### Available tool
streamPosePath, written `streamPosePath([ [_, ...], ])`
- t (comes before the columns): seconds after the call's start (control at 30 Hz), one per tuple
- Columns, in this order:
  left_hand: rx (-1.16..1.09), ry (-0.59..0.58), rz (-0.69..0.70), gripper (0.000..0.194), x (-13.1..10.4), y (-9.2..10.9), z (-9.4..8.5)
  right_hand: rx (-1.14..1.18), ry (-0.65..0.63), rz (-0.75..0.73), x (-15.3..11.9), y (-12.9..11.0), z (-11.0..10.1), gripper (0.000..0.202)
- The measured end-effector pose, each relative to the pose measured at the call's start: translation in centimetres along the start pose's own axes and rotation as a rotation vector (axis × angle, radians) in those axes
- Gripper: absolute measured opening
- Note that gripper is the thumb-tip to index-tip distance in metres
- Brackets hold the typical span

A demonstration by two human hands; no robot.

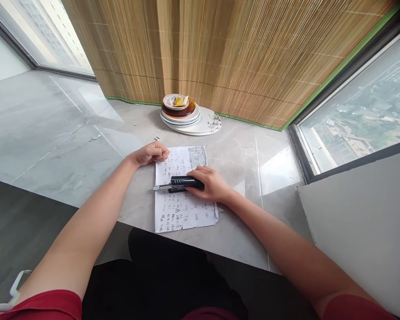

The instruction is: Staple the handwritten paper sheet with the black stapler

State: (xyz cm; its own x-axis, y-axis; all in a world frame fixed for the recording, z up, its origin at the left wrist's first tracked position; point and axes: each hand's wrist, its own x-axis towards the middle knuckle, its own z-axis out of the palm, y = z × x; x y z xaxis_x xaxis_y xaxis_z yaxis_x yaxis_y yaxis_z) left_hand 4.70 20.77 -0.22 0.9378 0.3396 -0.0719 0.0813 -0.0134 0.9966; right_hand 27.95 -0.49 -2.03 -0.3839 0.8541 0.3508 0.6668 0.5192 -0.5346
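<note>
A white sheet of paper (186,218) covered in handwriting lies on the grey marble surface near its front edge. Across the middle of the sheet is a black stapler (183,181), its metal end pointing left. My right hand (211,183) is wrapped round the stapler's right end. My left hand (152,153) rests by the upper left corner of the paper, its fingers curled closed; whether anything is inside them is hidden.
Stacked plates (205,122) with a small yellow packet (180,102) on top stand at the back, before a bamboo blind (200,53). Small bits (95,137) lie left of the plates. Windows flank the ledge (63,115).
</note>
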Motion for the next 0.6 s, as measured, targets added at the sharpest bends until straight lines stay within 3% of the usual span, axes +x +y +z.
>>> streamPosePath([
  [0.07,-0.003,0.0,0.001,0.027,0.0,0.1,0.1,0.007,0.073,-0.005,-0.2,0.1,0.3,0.023],
  [0.2,-0.098,0.111,0.045,0.027,-0.1,0.4,0.3,0.01,0.363,0.076,-0.6,0.2,0.6,0.025],
  [0.27,-0.176,0.115,0.048,0.045,-0.1,0.7,0.6,-0.061,0.463,0.114,-0.9,0.3,0.7,0.029],
  [0.4,-0.246,-0.034,-0.048,0.092,0.0,1.1,1.6,-0.276,0.517,0.045,-1.4,0.8,1.2,0.045],
  [0.6,-0.313,-0.096,-0.159,0.109,0.5,0.9,2.9,-0.547,0.616,-0.11,-1.6,0.9,1.6,0.068],
])
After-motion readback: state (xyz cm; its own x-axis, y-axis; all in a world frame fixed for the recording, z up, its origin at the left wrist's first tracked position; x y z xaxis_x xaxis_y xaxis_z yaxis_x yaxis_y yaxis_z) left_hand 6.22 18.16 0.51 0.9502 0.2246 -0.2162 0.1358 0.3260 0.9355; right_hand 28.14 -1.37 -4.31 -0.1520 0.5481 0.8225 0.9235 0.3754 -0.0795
